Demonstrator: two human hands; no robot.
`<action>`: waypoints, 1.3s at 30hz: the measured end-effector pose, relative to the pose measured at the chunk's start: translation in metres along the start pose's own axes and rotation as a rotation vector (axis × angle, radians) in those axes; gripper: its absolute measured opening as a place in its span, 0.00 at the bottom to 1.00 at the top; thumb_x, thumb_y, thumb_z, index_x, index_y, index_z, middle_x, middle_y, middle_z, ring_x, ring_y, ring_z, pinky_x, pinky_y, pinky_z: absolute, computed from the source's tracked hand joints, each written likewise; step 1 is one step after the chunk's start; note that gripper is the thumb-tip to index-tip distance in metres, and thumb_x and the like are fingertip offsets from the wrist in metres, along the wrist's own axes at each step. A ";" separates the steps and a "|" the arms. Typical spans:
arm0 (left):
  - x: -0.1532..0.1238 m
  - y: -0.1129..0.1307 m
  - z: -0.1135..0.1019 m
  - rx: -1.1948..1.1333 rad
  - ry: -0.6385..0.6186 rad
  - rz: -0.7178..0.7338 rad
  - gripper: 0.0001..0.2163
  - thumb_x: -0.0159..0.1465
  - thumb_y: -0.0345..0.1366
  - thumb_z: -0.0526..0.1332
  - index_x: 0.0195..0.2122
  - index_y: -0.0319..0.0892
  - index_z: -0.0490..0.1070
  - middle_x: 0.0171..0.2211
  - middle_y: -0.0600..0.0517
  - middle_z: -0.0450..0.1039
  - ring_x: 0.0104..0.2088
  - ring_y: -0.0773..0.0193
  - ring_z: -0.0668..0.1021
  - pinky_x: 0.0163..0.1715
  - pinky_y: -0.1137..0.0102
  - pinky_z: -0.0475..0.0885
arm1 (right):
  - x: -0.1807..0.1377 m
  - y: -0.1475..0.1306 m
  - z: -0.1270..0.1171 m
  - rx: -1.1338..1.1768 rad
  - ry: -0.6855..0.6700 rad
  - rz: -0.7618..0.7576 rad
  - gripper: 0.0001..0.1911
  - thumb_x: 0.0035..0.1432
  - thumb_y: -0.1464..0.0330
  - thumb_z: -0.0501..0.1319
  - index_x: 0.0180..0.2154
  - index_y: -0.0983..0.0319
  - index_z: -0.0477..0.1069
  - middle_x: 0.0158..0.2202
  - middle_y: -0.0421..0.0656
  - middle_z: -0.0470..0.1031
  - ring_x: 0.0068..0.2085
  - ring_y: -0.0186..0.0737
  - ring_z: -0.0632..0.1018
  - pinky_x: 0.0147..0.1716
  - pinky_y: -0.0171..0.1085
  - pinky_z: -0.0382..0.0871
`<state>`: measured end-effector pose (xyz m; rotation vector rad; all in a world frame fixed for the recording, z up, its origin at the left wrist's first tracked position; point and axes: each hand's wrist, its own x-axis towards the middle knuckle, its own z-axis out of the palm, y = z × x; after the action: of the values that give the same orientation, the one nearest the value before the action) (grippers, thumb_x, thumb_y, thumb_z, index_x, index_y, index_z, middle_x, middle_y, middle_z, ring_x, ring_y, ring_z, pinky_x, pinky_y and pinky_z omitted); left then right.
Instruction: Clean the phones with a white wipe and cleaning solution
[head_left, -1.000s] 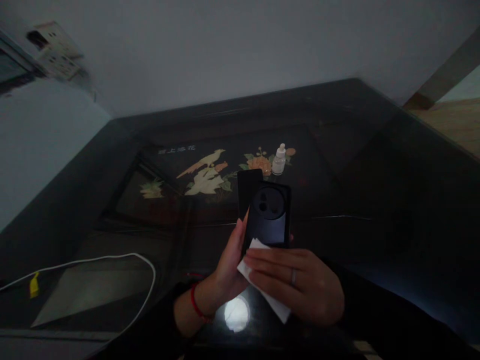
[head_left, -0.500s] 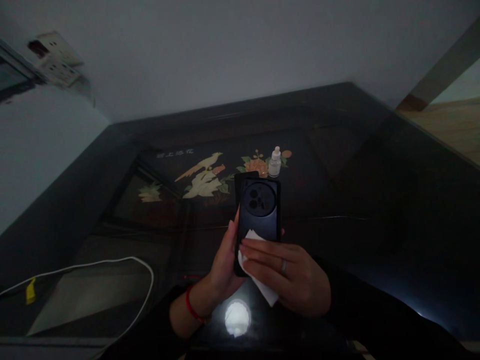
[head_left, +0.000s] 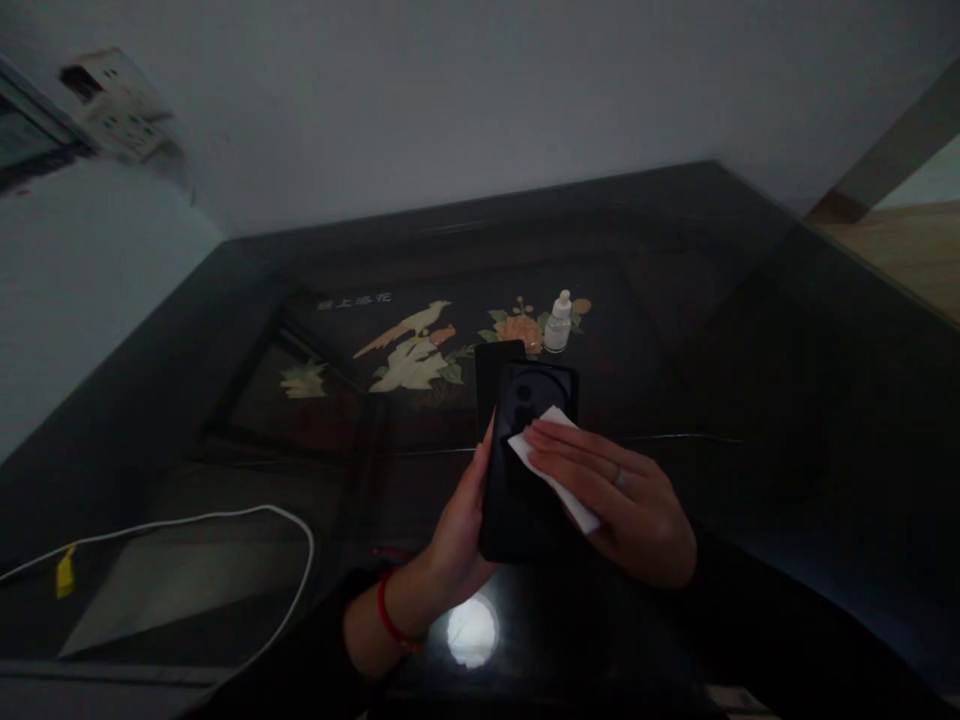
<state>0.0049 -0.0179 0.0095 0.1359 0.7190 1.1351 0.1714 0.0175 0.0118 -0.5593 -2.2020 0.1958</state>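
My left hand [head_left: 457, 530] grips a dark phone [head_left: 517, 480] from its left side, back facing me, round camera bump at the top. With flat fingers, my right hand [head_left: 622, 495] presses a white wipe [head_left: 551, 470] against the phone's back, just below and over the camera bump. A red string circles my left wrist and a ring sits on a right finger. Behind the phone a flat black rectangle [head_left: 495, 365] lies on the table.
A small white dropper bottle [head_left: 558, 322] stands on the dark glass-topped table [head_left: 750, 380] with a bird-and-flower inlay. A white cable [head_left: 225, 520] with a yellow tag curves at the left. A light reflection [head_left: 471, 630] glows near my wrists. Wall sockets sit upper left.
My right hand and the wipe have slid up the phone's back from its lower part to the camera bump. The phone stays in my left hand.
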 end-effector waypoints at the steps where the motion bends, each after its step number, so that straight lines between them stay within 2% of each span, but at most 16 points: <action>1: 0.000 -0.001 -0.001 0.003 -0.002 -0.003 0.21 0.69 0.42 0.52 0.62 0.44 0.62 0.52 0.50 0.75 0.56 0.60 0.72 0.59 0.66 0.60 | 0.001 -0.003 0.003 0.002 0.002 0.003 0.16 0.62 0.79 0.53 0.50 0.73 0.69 0.50 0.59 0.76 0.58 0.47 0.72 0.54 0.46 0.73; 3: 0.000 -0.001 -0.001 0.013 0.001 -0.029 0.22 0.68 0.43 0.53 0.62 0.45 0.62 0.52 0.50 0.75 0.56 0.59 0.73 0.59 0.66 0.61 | 0.003 -0.009 0.007 0.044 -0.016 -0.060 0.15 0.63 0.79 0.51 0.47 0.75 0.71 0.48 0.58 0.77 0.56 0.47 0.74 0.53 0.44 0.74; 7: 0.002 0.004 0.002 0.052 0.020 -0.159 0.26 0.68 0.51 0.48 0.61 0.42 0.64 0.50 0.46 0.76 0.54 0.54 0.74 0.57 0.61 0.63 | 0.003 -0.020 0.009 0.134 -0.068 -0.263 0.13 0.65 0.77 0.50 0.40 0.73 0.73 0.40 0.51 0.81 0.48 0.44 0.80 0.49 0.38 0.77; 9: 0.002 0.005 0.003 0.065 0.028 -0.181 0.27 0.68 0.52 0.47 0.61 0.41 0.64 0.49 0.45 0.77 0.53 0.53 0.75 0.57 0.60 0.63 | 0.002 -0.018 0.006 0.122 -0.056 -0.257 0.13 0.65 0.76 0.51 0.41 0.73 0.73 0.40 0.52 0.81 0.49 0.44 0.79 0.49 0.38 0.76; 14: 0.000 0.002 0.003 0.035 -0.026 -0.022 0.22 0.68 0.43 0.52 0.61 0.45 0.63 0.48 0.50 0.78 0.52 0.59 0.75 0.59 0.65 0.61 | 0.002 -0.003 0.001 -0.037 0.003 0.021 0.17 0.63 0.79 0.51 0.52 0.75 0.68 0.52 0.60 0.74 0.59 0.47 0.70 0.56 0.46 0.72; 16: 0.000 0.002 0.003 0.038 -0.020 -0.060 0.22 0.68 0.45 0.52 0.61 0.44 0.64 0.46 0.49 0.79 0.51 0.58 0.76 0.59 0.64 0.62 | 0.001 -0.005 0.003 -0.010 -0.029 -0.030 0.18 0.63 0.80 0.51 0.53 0.76 0.67 0.51 0.59 0.75 0.59 0.46 0.70 0.55 0.45 0.72; 18: 0.000 0.005 0.004 0.056 0.003 -0.100 0.23 0.68 0.46 0.50 0.61 0.44 0.64 0.45 0.48 0.79 0.51 0.57 0.76 0.58 0.62 0.62 | -0.001 -0.012 0.007 0.061 -0.091 -0.161 0.16 0.65 0.78 0.50 0.50 0.76 0.69 0.49 0.55 0.77 0.57 0.45 0.73 0.54 0.42 0.74; 21: 0.002 0.008 0.005 0.093 -0.007 -0.085 0.25 0.68 0.49 0.50 0.63 0.47 0.60 0.50 0.48 0.76 0.54 0.55 0.75 0.59 0.60 0.62 | -0.004 -0.020 0.009 0.096 -0.137 -0.246 0.14 0.65 0.77 0.51 0.48 0.75 0.71 0.47 0.53 0.78 0.55 0.44 0.75 0.54 0.39 0.74; 23: 0.003 0.007 0.003 0.105 -0.031 -0.031 0.26 0.66 0.49 0.53 0.65 0.47 0.58 0.55 0.49 0.73 0.57 0.55 0.72 0.60 0.61 0.60 | -0.004 -0.018 0.007 0.101 -0.092 -0.169 0.15 0.65 0.77 0.51 0.50 0.76 0.70 0.50 0.55 0.77 0.57 0.46 0.73 0.55 0.42 0.72; 25: 0.002 0.004 0.001 0.126 -0.050 0.023 0.29 0.65 0.48 0.56 0.66 0.48 0.56 0.59 0.50 0.68 0.61 0.56 0.67 0.62 0.64 0.57 | -0.001 -0.015 0.002 0.131 -0.022 0.004 0.17 0.64 0.77 0.52 0.53 0.74 0.68 0.53 0.56 0.74 0.60 0.45 0.70 0.57 0.43 0.70; 29: -0.003 -0.008 -0.009 0.251 -0.136 0.102 0.29 0.66 0.47 0.56 0.67 0.59 0.48 0.67 0.57 0.55 0.66 0.59 0.57 0.65 0.64 0.51 | 0.007 -0.018 -0.004 0.337 0.116 0.493 0.17 0.66 0.73 0.52 0.54 0.61 0.70 0.53 0.45 0.76 0.54 0.38 0.76 0.55 0.37 0.71; 31: -0.004 -0.013 -0.015 0.326 -0.198 0.145 0.28 0.66 0.46 0.55 0.66 0.65 0.45 0.69 0.61 0.47 0.68 0.60 0.53 0.66 0.63 0.48 | 0.010 -0.025 -0.003 0.469 0.172 0.641 0.16 0.68 0.71 0.51 0.53 0.58 0.71 0.52 0.42 0.77 0.52 0.38 0.78 0.52 0.37 0.73; 35: -0.005 -0.019 -0.027 0.433 -0.221 0.205 0.32 0.64 0.48 0.57 0.67 0.65 0.42 0.71 0.62 0.39 0.69 0.60 0.46 0.66 0.64 0.45 | 0.011 -0.038 -0.002 0.597 0.206 0.649 0.15 0.68 0.68 0.52 0.52 0.57 0.72 0.51 0.42 0.77 0.51 0.39 0.78 0.52 0.37 0.73; 39: -0.005 -0.018 -0.031 0.484 -0.163 0.309 0.35 0.62 0.49 0.59 0.67 0.61 0.42 0.71 0.58 0.41 0.69 0.58 0.47 0.66 0.64 0.45 | 0.008 -0.043 -0.005 0.631 0.156 0.591 0.14 0.66 0.65 0.55 0.48 0.57 0.76 0.47 0.44 0.79 0.49 0.41 0.79 0.49 0.37 0.76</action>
<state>-0.0007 -0.0381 -0.0198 0.7616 0.8339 1.2053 0.1565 -0.0170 0.0348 -0.8048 -1.6393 1.0719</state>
